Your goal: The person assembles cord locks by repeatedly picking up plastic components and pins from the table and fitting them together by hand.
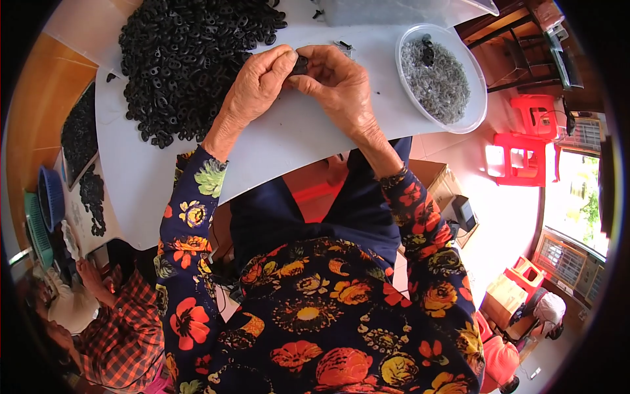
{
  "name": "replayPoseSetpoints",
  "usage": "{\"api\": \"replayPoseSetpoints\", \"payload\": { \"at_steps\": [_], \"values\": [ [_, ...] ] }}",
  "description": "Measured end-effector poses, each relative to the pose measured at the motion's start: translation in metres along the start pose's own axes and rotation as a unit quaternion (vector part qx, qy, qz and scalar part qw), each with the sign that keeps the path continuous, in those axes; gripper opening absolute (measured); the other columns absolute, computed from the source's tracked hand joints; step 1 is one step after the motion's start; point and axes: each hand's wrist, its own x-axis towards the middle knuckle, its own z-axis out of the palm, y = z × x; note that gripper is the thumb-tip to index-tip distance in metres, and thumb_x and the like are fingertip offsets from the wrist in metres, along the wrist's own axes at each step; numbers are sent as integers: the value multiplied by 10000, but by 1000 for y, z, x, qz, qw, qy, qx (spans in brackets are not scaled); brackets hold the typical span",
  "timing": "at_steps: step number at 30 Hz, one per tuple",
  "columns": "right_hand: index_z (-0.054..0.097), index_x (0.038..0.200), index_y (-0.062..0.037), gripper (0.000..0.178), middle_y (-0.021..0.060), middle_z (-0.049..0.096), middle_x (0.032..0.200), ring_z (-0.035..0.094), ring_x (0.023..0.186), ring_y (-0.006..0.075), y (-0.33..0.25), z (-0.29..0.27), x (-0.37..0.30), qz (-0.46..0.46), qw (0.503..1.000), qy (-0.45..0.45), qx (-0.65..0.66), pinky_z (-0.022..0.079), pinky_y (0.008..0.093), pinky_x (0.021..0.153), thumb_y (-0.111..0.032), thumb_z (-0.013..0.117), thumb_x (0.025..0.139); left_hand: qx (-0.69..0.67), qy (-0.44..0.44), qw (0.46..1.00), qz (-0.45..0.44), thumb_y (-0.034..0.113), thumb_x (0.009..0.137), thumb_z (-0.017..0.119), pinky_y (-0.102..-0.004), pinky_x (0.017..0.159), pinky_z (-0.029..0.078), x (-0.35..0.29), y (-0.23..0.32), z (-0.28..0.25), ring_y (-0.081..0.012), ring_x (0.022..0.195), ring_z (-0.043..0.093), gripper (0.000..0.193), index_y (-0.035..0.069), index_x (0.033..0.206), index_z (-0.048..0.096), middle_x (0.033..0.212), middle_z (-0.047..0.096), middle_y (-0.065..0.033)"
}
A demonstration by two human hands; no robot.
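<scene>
My left hand point(266, 80) and my right hand point(338, 82) meet above the white table point(282, 148), fingers closed around one small black plastic part point(300, 65). Most of that part is hidden by the fingers. A large heap of black oval plastic pieces with holes point(180, 65) lies just left of my left hand. To the right stands a round clear tub point(481, 98) filled with small clear plastic bits point(436, 88), with a few black pieces on top. A few tiny loose bits point(344, 46) lie on the table beyond my right hand.
A translucent bin point(400, 12) stands at the table's far edge. At left are more black pieces point(92, 197), a blue basket point(51, 197) and a person in a checked shirt point(125, 335). Red stools point(518, 159) and a cardboard box point(436, 184) stand on the right; other people sit lower right.
</scene>
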Motion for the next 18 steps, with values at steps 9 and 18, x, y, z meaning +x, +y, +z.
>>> {"api": "replayPoseSetpoints", "payload": {
  "at_steps": [9, 18],
  "values": [
    [602, 984, 1, 325, 32, 640, 765, 563, 661, 67, -9, -7, 4, -14, 986, -31, -163, 501, 237, 637, -73, 771, 716, 39, -41, 998, 4, 259, 971, 464, -306, 494, 320, -1, 1, -4, -152, 548, 299, 315, 3, 788, 442, 605, 329, -64],
    [572, 940, 3, 347, 67, 604, 690, 583, 626, 154, -16, -5, 3, -76, 960, -36, -266, 495, 285, 603, -70, 784, 676, 32, -44, 998, 13, 236, 970, 448, -323, 507, 351, -3, -1, -2, -197, 545, 319, 285, -6, 819, 461, 607, 394, -102]
  ]
}}
